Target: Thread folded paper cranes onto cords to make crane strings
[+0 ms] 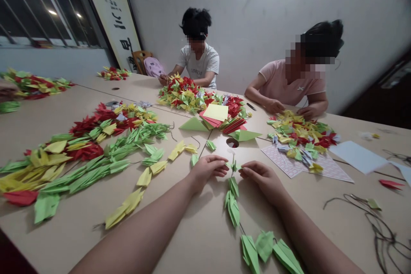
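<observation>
My left hand (207, 173) and my right hand (263, 179) face each other over the table, fingertips pinched at a small green folded paper piece (233, 166). A dark cord passes by it, and its upper end sticks up between my hands. Further down the same cord hangs a chain of green folded paper pieces (232, 205), which curves right towards my right forearm. Left of my left hand lies a strand of yellow folded paper pieces (150, 173), with longer green strands (96, 173) beyond it. My fingers partly cover the piece they hold.
Paper squares (216, 112) lie ahead before a heap of folded paper cranes (180, 96). A round hole (232, 142) pierces the table (180, 239). Two people sit opposite, hands at paper piles. Loose dark cords (379, 227) lie right. A hand shows at far left.
</observation>
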A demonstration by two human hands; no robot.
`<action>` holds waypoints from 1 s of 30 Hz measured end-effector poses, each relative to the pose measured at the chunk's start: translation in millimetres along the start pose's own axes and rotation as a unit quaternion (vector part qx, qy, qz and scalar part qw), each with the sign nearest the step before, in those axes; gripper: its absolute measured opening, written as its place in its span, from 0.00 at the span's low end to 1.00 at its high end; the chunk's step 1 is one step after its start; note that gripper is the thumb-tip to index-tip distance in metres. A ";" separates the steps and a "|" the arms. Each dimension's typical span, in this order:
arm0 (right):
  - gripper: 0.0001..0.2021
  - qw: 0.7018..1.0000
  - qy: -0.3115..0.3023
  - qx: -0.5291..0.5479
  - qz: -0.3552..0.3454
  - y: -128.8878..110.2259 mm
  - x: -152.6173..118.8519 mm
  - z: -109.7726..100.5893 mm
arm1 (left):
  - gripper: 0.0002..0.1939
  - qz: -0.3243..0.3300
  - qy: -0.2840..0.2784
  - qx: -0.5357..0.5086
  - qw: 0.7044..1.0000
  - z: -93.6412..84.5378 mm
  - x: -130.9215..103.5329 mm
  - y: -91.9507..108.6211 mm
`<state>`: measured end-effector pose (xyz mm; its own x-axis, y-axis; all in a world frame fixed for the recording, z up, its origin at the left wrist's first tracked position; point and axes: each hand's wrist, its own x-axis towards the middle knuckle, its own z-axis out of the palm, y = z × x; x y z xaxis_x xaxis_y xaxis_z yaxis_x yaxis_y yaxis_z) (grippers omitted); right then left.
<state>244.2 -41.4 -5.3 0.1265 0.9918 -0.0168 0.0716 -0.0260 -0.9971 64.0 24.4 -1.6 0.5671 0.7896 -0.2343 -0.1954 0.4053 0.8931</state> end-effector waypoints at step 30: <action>0.19 0.999 0.038 -0.037 -0.008 10.6 7.6 3.5 | 0.11 0.164 0.078 0.198 0.963 2.5 2.4 -16.9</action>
<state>242.4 -33.6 -16.3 0.1986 0.9801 0.0079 0.1477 -0.0219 -0.9888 70.7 18.2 -16.4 0.3931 0.9177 0.0579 -0.0059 -0.0605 0.9982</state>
